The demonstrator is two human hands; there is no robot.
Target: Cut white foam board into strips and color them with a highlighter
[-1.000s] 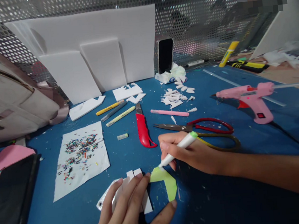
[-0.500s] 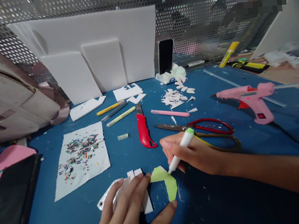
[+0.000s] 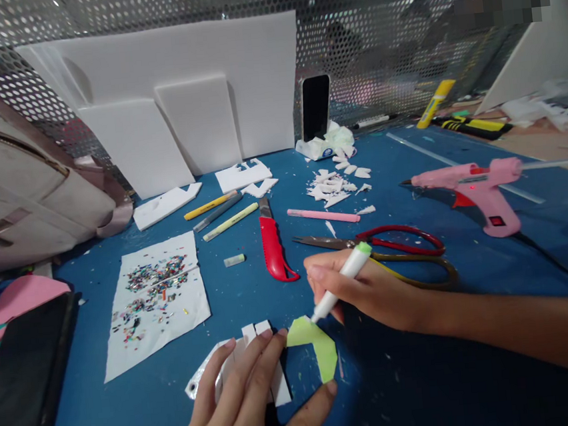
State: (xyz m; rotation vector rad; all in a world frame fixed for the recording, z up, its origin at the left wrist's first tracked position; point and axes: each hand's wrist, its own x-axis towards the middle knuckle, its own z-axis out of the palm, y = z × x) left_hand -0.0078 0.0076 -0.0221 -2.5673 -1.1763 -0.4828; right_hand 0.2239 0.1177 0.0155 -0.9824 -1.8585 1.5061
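My right hand (image 3: 356,286) grips a white marker (image 3: 338,285) with a green end, its tip at the top edge of a light-green angular foam piece (image 3: 321,343). Spread on the table, my left hand (image 3: 254,397) touches that piece with its thumb at the lower tip and a fingertip at the left end. Under its other fingers lies a white cut-out (image 3: 279,381), partly hidden, with a small round hole at its left end. Just beyond my right hand rest scissors (image 3: 402,242) with red and yellow handles. A red utility knife (image 3: 274,247) lies farther left.
A pink glue gun (image 3: 482,184) stands at right with its cord. Beads cover a white sheet (image 3: 151,346) at left, beside a black phone (image 3: 24,385). Pens, a small cap (image 3: 234,260) and white scraps (image 3: 331,185) lie toward the back, before white boards (image 3: 199,120) and a propped phone (image 3: 314,106).
The marker tip has shifted left and slightly up along the green piece's upper edge, my right hand moving slightly with it. My left hand stays in place.
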